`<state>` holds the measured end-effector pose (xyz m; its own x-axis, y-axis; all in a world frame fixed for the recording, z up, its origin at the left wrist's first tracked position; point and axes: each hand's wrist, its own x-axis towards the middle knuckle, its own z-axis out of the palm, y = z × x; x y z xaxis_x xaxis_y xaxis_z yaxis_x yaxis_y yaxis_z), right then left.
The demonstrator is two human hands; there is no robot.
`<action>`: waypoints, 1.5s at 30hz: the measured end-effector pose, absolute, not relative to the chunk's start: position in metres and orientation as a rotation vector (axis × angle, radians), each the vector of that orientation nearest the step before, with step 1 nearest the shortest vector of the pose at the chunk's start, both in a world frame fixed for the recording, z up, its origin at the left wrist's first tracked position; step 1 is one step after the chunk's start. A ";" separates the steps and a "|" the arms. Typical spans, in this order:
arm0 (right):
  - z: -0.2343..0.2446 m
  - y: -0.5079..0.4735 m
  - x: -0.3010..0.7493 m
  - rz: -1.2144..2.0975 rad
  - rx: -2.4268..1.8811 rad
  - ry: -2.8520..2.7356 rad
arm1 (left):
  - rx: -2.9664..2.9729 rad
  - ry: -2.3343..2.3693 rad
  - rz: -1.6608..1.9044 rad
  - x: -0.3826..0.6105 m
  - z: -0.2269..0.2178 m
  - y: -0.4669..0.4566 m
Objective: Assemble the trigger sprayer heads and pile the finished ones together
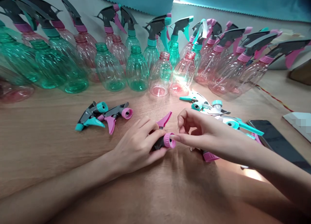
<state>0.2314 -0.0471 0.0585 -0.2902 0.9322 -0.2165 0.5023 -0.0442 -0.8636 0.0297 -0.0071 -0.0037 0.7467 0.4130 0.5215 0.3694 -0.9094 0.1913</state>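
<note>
My left hand [138, 143] is closed around a grey spray trigger head [159, 143] with a pink lever and a pink screw collar [170, 140]. The collar's opening faces right. My right hand [201, 126] has its thumb stretched out to the collar's opening, touching it, while its other fingers curl loosely apart from the thumb. I see nothing held in it. Partly hidden beneath the right hand lies another trigger head with a pink collar [211, 156]. Left of my hands, a grey-and-teal trigger head [91, 116] and a grey-and-pink trigger head [118, 114] rest on the table.
Across the back stand green bottles [137, 70] and pink bottles [160, 76], several without tops, others with trigger heads. A pile of white-and-teal trigger heads [217, 108] lies behind my right hand. A dark phone [279, 143] is at right, near a white object [298, 123].
</note>
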 end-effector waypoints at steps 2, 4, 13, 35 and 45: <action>0.057 -0.044 0.233 1.436 -1.495 -1.709 | 2.862 0.655 0.874 0.030 -0.003 -0.008; 0.054 -0.042 0.234 1.528 -1.466 -1.660 | 2.857 0.673 0.860 0.030 -0.003 -0.009; 0.040 -0.041 0.234 1.645 -1.492 -1.603 | 2.898 0.668 0.873 0.030 -0.002 -0.008; 0.040 -0.051 0.220 1.029 -1.707 -2.015 | 3.083 0.678 0.888 0.035 -0.003 -0.010; 0.039 -0.062 0.208 0.681 -1.619 -2.260 | 3.159 0.628 0.883 0.037 -0.002 -0.013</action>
